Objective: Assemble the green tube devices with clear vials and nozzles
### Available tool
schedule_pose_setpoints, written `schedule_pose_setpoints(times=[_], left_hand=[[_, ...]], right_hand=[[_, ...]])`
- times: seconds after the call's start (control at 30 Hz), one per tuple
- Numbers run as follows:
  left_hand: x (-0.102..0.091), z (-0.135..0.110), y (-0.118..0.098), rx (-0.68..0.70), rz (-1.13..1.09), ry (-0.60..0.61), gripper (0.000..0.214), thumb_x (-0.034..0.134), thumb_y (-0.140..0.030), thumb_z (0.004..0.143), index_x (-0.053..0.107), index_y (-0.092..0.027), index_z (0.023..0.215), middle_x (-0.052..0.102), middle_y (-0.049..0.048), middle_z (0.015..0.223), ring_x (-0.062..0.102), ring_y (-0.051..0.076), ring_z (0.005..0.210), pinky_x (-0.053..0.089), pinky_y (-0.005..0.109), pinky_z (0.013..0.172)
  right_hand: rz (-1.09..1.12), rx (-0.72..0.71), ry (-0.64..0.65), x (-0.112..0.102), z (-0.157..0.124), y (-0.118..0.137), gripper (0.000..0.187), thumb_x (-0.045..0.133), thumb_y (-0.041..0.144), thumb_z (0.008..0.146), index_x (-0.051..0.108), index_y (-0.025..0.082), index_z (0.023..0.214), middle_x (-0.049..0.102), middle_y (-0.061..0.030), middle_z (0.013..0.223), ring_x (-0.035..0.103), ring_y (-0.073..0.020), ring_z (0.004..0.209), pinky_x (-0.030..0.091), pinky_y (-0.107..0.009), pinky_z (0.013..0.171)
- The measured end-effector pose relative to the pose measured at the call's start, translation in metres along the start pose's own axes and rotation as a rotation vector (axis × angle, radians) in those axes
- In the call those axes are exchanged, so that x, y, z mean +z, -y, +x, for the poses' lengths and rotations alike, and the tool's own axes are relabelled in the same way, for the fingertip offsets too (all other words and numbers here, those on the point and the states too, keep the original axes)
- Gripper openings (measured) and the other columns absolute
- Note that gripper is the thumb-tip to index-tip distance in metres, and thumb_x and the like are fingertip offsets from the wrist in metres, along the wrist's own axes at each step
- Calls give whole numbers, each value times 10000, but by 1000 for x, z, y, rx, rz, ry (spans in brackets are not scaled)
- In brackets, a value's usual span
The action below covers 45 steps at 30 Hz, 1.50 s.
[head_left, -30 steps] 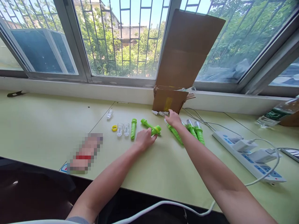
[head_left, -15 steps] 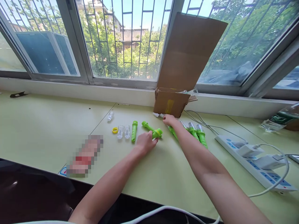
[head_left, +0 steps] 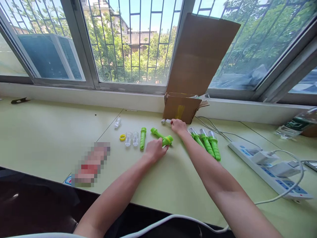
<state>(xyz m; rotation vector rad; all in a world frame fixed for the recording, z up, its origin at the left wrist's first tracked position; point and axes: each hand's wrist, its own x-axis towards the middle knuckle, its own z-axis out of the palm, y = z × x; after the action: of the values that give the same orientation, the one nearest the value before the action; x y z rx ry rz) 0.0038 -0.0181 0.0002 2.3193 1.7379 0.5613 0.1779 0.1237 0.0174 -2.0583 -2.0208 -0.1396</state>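
Note:
My left hand (head_left: 156, 149) is closed around a green ribbed plastic handle (head_left: 167, 140) with a yellow ring at its threaded end. Another green handle (head_left: 157, 133) lies slanted just behind it, and one more (head_left: 143, 138) stretches out to the left. Farther back, my right hand (head_left: 178, 126) reaches to the foot of the cardboard box, fingertips pinched on a small white cylindrical part (head_left: 168, 121). A second small white part (head_left: 163, 121) lies beside it. Clear plastic caps (head_left: 128, 139) and a yellow ring (head_left: 122, 137) are left of the handles.
Several green handles with clear tops (head_left: 205, 143) lie right of my forearm. A cardboard box (head_left: 182, 107) stands against the window sill. On the right are a power strip (head_left: 266, 168) with plugs and cables, and a plastic bottle (head_left: 294, 124). A blurred item (head_left: 91, 165) lies front left.
My right hand has shifted slightly left and back, to the small white parts by the box. My left hand stays on the green handle.

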Motion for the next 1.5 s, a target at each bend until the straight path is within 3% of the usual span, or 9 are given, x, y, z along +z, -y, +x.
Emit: schedule_pose_setpoints(times=[0.2,0.37,0.6,0.87,1.17,1.37,1.5], left_hand=[[1,1,0,9,6,2,430,433,-547,845,623,-183,974,677,123,870,653,283,829,459,332,694],[1,1,0,16,23,6,435,416,-547,852,620,-184,981,682,125,880,653,281,824,456,333,692],[2,2,0,13,32,13,444,412,-556,854,623,-188,983,683,119,881,651,272,829,454,320,697],[2,3,2,31,60,17,464,391,-564,865,622,-183,993,678,110,902,650,258,839,463,315,699],[1,2,2,38,75,16,491,381,-580,865,619,-172,998,674,115,908,649,255,830,467,315,680],[0,3,3,84,102,38,477,395,-566,865,611,-163,998,671,119,903,649,261,826,469,323,682],[0,4,5,117,138,26,459,399,-556,867,604,-162,987,673,116,887,651,262,806,467,326,674]], right_hand=[[382,-15,-210,-8,-34,-5,188,518,236,826,621,212,981,709,-55,886,656,-205,818,462,-294,727],[696,-40,-208,-18,-72,-19,175,601,304,787,590,179,910,702,-55,823,659,-161,603,506,-292,642],[1137,47,-156,-25,-114,-29,437,718,537,659,586,169,854,694,-66,722,684,-217,600,555,-335,580],[1234,22,-117,-30,-133,-28,440,745,545,626,588,172,798,675,-39,634,650,-179,528,552,-302,529],[1463,143,-79,-19,-127,-38,404,755,521,629,625,157,747,655,-25,581,567,-113,428,501,-245,447],[1516,181,-48,-17,-125,-41,387,762,505,634,646,145,720,651,-27,580,544,-94,410,463,-218,416],[1526,186,-92,-15,-124,-42,388,764,504,633,653,144,723,649,-28,578,543,-93,415,473,-219,425]])
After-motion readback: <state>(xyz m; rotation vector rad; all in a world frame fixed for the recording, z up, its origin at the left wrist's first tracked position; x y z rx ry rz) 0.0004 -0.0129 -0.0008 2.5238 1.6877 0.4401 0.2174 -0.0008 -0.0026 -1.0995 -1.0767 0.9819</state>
